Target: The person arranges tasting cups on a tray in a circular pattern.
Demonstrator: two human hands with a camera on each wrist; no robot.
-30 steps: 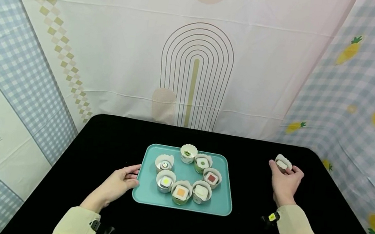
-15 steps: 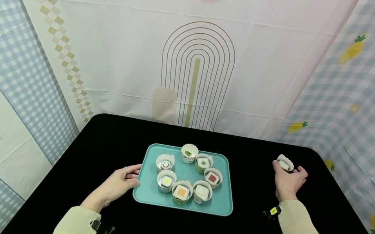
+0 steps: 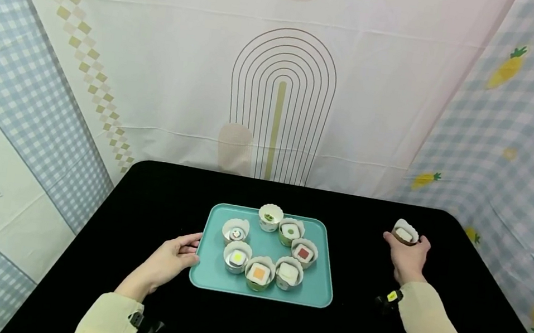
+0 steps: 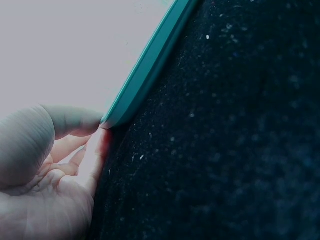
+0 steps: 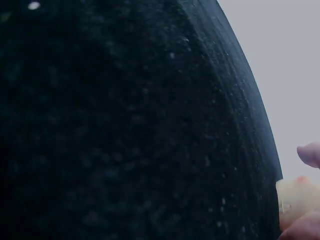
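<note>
In the head view my left hand (image 3: 168,261) is at the left edge of a teal tray (image 3: 258,288). Up close in the left wrist view, its thumb and a finger pinch the tray rim (image 4: 142,75). Over on the table's right side, my right hand (image 3: 406,259) has thumb and fingers spread around a white paper baking cup (image 3: 405,232) with a pale cake in it. The thumb looks apart from the cup's side. The right wrist view shows only part of the cup (image 5: 295,197), with one digit apart from it and another close below.
Several paper cups with cakes stand in a ring on the tray, among them one with an orange square (image 3: 259,273) and one with a dark red square (image 3: 303,254). The table (image 3: 245,332) is black. Patterned cloths (image 3: 184,65) hang behind and at the sides.
The right thumb has moved left, away from the paper cup, and the fingers have spread wider around it. My left hand and the tray stay put.
</note>
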